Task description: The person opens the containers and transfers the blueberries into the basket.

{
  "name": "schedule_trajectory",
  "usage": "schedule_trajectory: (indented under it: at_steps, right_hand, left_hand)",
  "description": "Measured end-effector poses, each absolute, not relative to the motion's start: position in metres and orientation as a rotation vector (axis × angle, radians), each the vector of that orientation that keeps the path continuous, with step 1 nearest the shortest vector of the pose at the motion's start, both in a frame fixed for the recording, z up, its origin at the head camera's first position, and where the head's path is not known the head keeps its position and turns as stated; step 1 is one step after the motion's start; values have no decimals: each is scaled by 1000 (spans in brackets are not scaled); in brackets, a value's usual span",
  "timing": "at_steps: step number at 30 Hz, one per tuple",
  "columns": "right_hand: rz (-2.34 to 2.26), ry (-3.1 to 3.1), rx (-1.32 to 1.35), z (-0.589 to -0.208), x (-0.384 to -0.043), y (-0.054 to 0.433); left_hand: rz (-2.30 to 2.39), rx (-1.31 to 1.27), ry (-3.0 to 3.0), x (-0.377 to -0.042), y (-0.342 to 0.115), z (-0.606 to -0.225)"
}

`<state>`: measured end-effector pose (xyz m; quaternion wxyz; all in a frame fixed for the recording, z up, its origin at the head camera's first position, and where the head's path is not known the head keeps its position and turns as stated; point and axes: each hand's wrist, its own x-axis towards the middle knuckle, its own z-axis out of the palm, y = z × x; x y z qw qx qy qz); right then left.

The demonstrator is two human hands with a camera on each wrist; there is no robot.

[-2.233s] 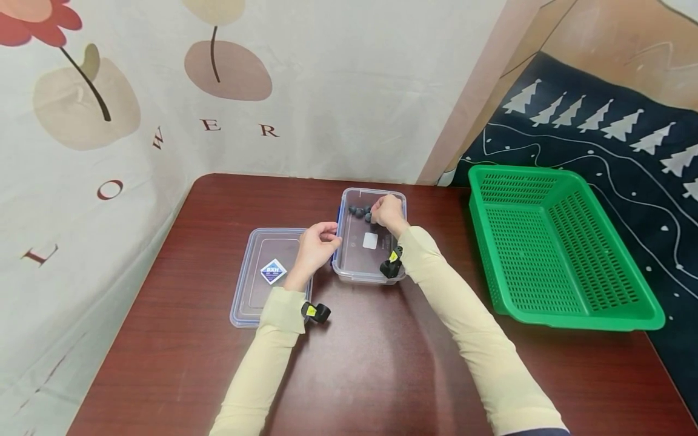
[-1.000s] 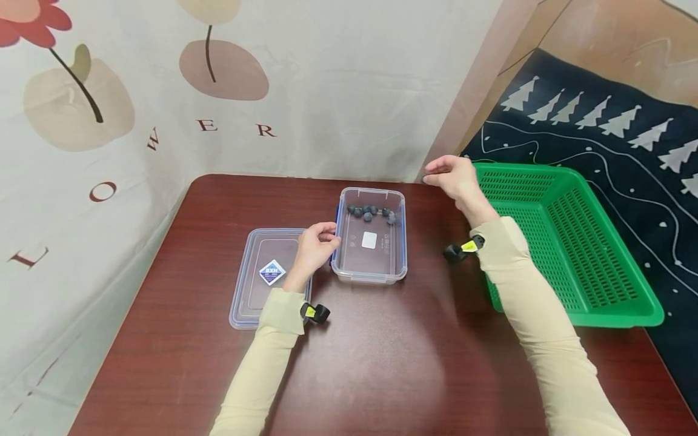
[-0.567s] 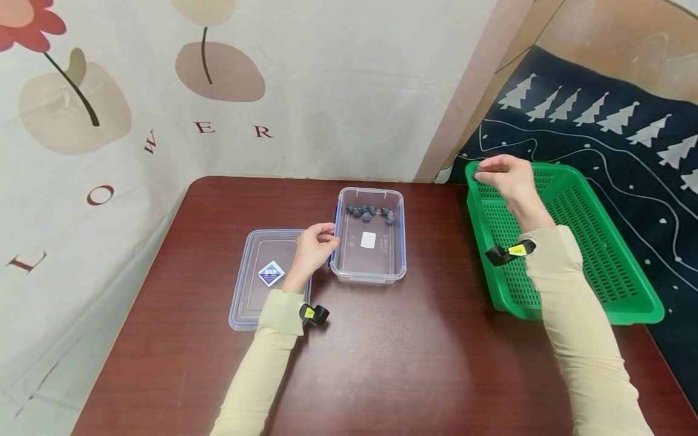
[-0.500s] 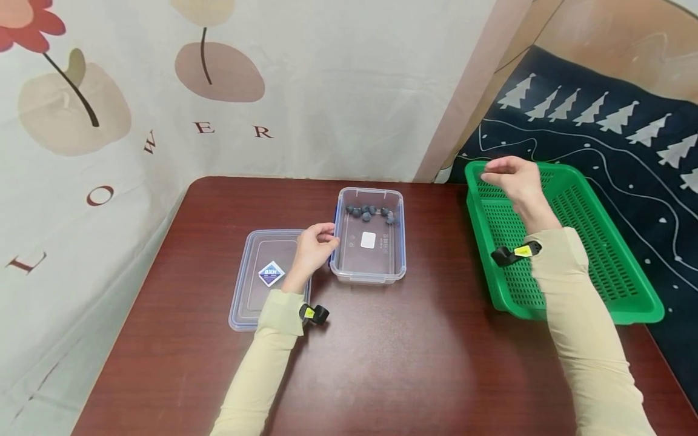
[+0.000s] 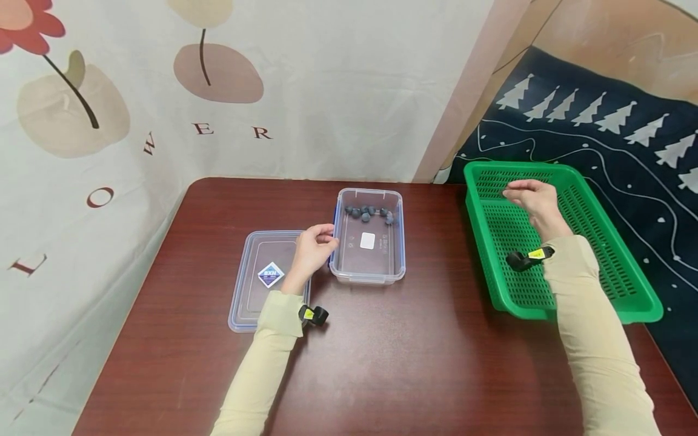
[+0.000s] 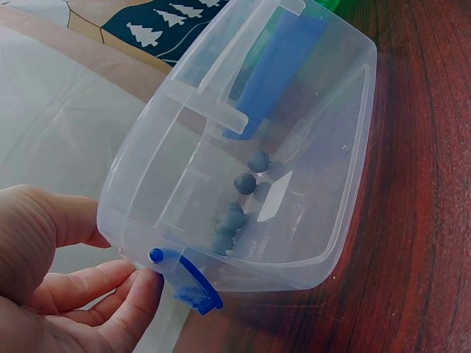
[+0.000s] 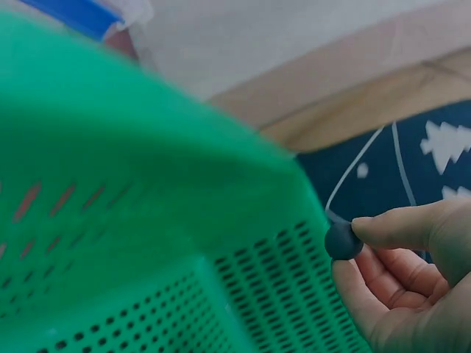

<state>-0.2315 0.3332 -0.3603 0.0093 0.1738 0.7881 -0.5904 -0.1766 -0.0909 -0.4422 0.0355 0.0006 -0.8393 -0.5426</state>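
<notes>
My right hand [image 5: 537,204] hangs over the green basket [image 5: 480,254]. In the right wrist view a blueberry [image 7: 343,241] sits between its thumb and fingertips. At the middle of the table stands a clear plastic food container [image 5: 368,263] with several blueberries [image 5: 366,217] towards its far end. My left hand [image 5: 312,254] holds the container's left edge with thumb and fingers, close beside a blue latch [image 6: 193,283] in the left wrist view. Partly under that forearm lies the container's clear lid [image 5: 262,303], marked with a diamond-shaped label.
The brown wooden table [image 5: 382,363] carries everything. A pale curtain [image 5: 327,91] with flower prints hangs behind and to the left. Dark cloth with white trees [image 5: 578,133] lies beyond the basket. Each wrist wears a small black camera [image 5: 315,315].
My right hand has left the container, moved right to the basket and lowered into the space over it, carrying a blueberry. My left hand has stayed at the container's edge.
</notes>
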Motion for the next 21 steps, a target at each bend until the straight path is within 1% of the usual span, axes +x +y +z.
schedule_trajectory:
  at_steps: [7,12,16,21]
  right_hand:
    - [-1774,2406,704,-376,-234,340]
    - [-1760,2390,779,-380,-235,343]
    - [-1842,2354,778,-375,-235,340]
    - [-1982,2330,677,-362,-234,327]
  left_hand:
    - [-1657,19,-2581,-176,-90,-441]
    - [-1650,30,-2592,-176,-90,-441]
    - [-1657,31,-2593,-176,-90,-442]
    - [-1648,28,-2603,-176,-91,-442]
